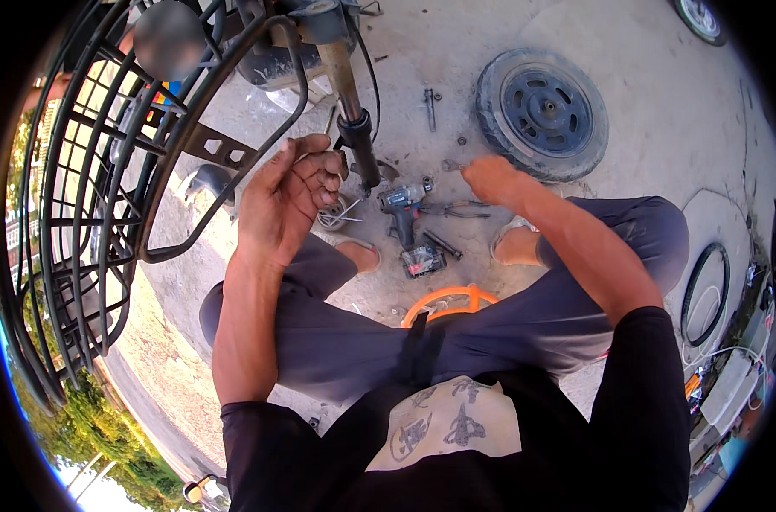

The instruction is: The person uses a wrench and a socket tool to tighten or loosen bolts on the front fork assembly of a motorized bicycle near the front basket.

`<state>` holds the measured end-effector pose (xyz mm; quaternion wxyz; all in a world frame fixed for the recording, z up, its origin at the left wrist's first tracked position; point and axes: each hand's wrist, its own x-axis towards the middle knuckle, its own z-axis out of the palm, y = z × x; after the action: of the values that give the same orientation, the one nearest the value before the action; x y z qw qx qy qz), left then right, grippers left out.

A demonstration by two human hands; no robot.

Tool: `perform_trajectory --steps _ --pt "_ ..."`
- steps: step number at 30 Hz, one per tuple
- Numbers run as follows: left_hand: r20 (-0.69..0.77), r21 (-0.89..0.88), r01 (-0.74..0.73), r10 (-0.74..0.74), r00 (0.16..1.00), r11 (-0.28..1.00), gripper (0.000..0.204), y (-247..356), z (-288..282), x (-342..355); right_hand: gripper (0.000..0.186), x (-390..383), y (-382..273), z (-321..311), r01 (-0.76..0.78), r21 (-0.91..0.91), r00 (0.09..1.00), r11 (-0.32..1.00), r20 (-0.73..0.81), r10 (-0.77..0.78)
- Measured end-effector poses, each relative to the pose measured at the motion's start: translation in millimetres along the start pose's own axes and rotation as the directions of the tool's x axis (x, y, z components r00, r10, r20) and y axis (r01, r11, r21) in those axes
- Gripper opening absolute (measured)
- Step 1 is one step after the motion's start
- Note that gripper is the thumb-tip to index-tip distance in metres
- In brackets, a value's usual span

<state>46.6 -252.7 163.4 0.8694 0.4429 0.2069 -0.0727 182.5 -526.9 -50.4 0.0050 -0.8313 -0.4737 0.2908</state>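
My left hand [298, 189] is raised beside the lower end of a fork leg [360, 147], its fingers curled in toward the palm. Something small and dark shows at its fingertips, but I cannot make out what it is. Out to the right, my right hand [494, 180] is closed, knuckles up, just above the ground. A small metal piece [453, 165] shows by its fingers; whether it is held, I cannot tell. Between my feet lie a cordless impact driver [402, 205] with its battery pack, pliers [458, 208] and a dark bolt-like rod [442, 244].
A tyred wheel [548, 104] lies flat at the far right. A metal tool [430, 109] lies left of it. At the left rises a black wire basket [106, 171]. An orange plastic frame [449, 299] is between my legs, and a black ring [706, 293] lies far right.
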Motion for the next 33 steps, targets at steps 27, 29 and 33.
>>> perform_trajectory --steps 27,29,33 --pt "-0.041 0.782 -0.277 0.49 0.871 0.558 0.046 -7.7 16.8 44.8 0.022 7.7 -20.7 30.3 -0.162 0.186 0.84 0.969 0.542 0.036" --pt "-0.04 0.829 -0.244 0.488 0.872 0.503 0.051 -7.8 18.3 57.5 0.022 -15.4 -12.1 -25.7 -0.303 0.441 0.841 0.845 0.54 0.019" --pt "-0.146 0.853 -0.072 0.369 0.918 0.516 0.054 -16.0 20.8 76.6 0.023 -82.4 -4.0 -136.9 -0.286 0.814 0.936 0.505 0.351 -0.036"
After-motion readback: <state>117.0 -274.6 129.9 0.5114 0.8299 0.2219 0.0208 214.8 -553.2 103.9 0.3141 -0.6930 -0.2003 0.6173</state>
